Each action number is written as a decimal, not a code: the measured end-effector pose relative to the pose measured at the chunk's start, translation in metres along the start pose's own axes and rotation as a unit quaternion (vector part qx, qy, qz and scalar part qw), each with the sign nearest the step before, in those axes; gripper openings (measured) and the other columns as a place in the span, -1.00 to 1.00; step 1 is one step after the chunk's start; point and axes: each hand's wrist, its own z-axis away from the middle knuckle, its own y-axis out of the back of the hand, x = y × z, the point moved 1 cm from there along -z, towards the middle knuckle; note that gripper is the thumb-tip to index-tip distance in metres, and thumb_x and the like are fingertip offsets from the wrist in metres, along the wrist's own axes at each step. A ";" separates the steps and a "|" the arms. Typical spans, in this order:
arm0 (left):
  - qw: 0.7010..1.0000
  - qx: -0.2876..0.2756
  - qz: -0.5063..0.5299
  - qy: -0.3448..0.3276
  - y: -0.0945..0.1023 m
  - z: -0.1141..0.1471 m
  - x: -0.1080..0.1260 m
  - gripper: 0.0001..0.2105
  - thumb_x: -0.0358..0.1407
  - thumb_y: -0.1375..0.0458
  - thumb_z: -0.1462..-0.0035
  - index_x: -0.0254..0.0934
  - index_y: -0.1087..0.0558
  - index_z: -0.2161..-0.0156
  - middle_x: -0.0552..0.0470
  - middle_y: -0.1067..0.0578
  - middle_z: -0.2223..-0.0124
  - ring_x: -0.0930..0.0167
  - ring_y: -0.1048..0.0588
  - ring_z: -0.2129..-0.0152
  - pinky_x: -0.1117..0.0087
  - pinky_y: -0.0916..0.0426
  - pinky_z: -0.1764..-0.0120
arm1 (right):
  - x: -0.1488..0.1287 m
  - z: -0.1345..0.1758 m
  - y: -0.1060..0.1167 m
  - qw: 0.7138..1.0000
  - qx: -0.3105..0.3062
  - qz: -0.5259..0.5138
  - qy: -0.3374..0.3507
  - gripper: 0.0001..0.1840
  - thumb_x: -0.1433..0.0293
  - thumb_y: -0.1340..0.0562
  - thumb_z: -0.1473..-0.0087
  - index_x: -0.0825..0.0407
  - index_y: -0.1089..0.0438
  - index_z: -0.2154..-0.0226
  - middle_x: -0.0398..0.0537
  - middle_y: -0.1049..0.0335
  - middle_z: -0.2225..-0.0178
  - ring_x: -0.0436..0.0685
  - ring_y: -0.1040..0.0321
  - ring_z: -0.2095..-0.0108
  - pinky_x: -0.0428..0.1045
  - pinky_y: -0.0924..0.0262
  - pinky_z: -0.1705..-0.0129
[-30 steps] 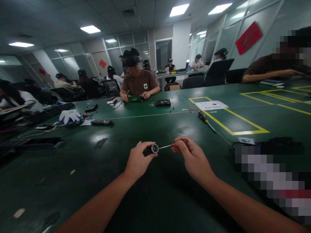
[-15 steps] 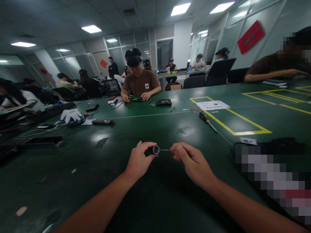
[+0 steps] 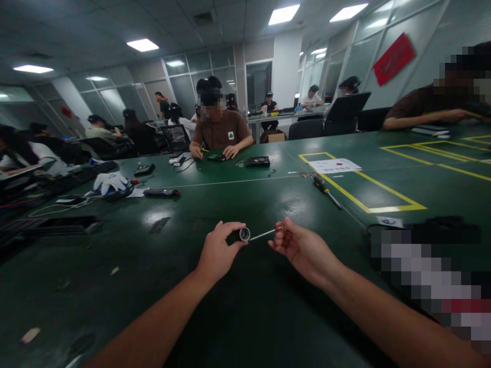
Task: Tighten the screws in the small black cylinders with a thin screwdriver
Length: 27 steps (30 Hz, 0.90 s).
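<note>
Between thumb and fingers, my left hand (image 3: 218,251) grips a small dark cylindrical part (image 3: 244,234), its round, silver-rimmed end facing me. My right hand (image 3: 309,254) is closed on a thin screwdriver (image 3: 263,235) with a reddish handle. The metal shaft slopes down leftward, its tip at the lower right edge of the part's rim; whether it touches is too small to tell. Both hands are above the green table (image 3: 230,327). My left fingers hide most of the part's body.
A yellow-and-black screwdriver (image 3: 326,191) lies beyond my right hand, near a white paper (image 3: 334,165). White-blue gloves (image 3: 111,183) and a dark cylindrical tool (image 3: 161,192) lie to the left. A co-worker (image 3: 222,128) sits opposite, hands on a green circuit board (image 3: 217,157).
My right hand has turned, raising the screwdriver's handle so the shaft now slants, and more of the reddish handle and shaft shows. My left hand keeps hold of the cylindrical part almost in place.
</note>
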 end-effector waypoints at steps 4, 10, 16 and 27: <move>1.000 -0.002 -0.004 0.014 0.000 -0.001 -0.001 -0.63 -0.52 -0.38 -0.01 -0.14 -0.58 0.07 0.05 -0.63 0.03 0.29 -0.57 0.04 -0.14 -0.10 -0.33 | -0.004 -0.002 0.002 0.999 0.009 -0.018 0.035 -0.78 0.22 -0.35 -0.17 0.03 -0.51 0.35 -0.13 -0.41 0.46 0.03 -0.38 0.42 0.05 -0.42 0.15; 0.999 -0.006 -0.002 0.036 0.000 0.000 0.003 -0.64 -0.49 -0.39 -0.01 -0.16 -0.58 0.07 0.02 -0.63 0.04 0.26 -0.57 0.05 -0.16 -0.12 -0.32 | 0.002 0.002 -0.002 0.983 0.016 0.107 0.145 -0.66 0.08 -0.38 -0.10 0.01 -0.53 0.24 -0.06 -0.50 0.31 0.09 -0.46 0.29 0.07 -0.41 0.12; 0.999 -0.008 -0.002 0.043 0.001 0.001 0.005 -0.64 -0.47 -0.39 -0.02 -0.14 -0.58 0.06 0.03 -0.63 0.03 0.25 -0.57 0.04 -0.16 -0.13 -0.31 | 0.002 0.007 -0.001 0.959 0.004 0.201 0.200 -0.67 0.08 -0.30 -0.20 -0.01 -0.49 0.18 -0.05 -0.52 0.27 0.13 -0.49 0.25 0.09 -0.38 0.09; 0.998 -0.007 -0.004 0.055 0.000 -0.001 0.004 -0.64 -0.51 -0.38 0.00 -0.15 -0.58 0.08 0.01 -0.63 0.05 0.24 -0.56 0.04 -0.14 -0.14 -0.31 | -0.002 0.013 -0.005 0.939 -0.042 0.254 0.228 -0.75 0.19 -0.21 -0.29 -0.03 -0.45 0.11 -0.13 -0.46 0.37 0.09 -0.41 0.33 0.03 -0.30 0.22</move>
